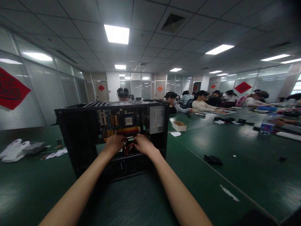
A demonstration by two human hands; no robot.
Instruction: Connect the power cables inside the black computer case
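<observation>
Both forearms reach forward over the green table [235, 138] into the open computer case [113, 138], which stands directly ahead of me; my left hand [114, 143] and right hand [143, 144] sit close together just below the motherboard [119, 122], fingers curled among the red cables [129, 148], though I cannot tell whether either is clamped on one. With the side panel off and the board and the power supply [156, 119] to its right in place, I judge the cabling unfinished, the case not yet closed.
</observation>
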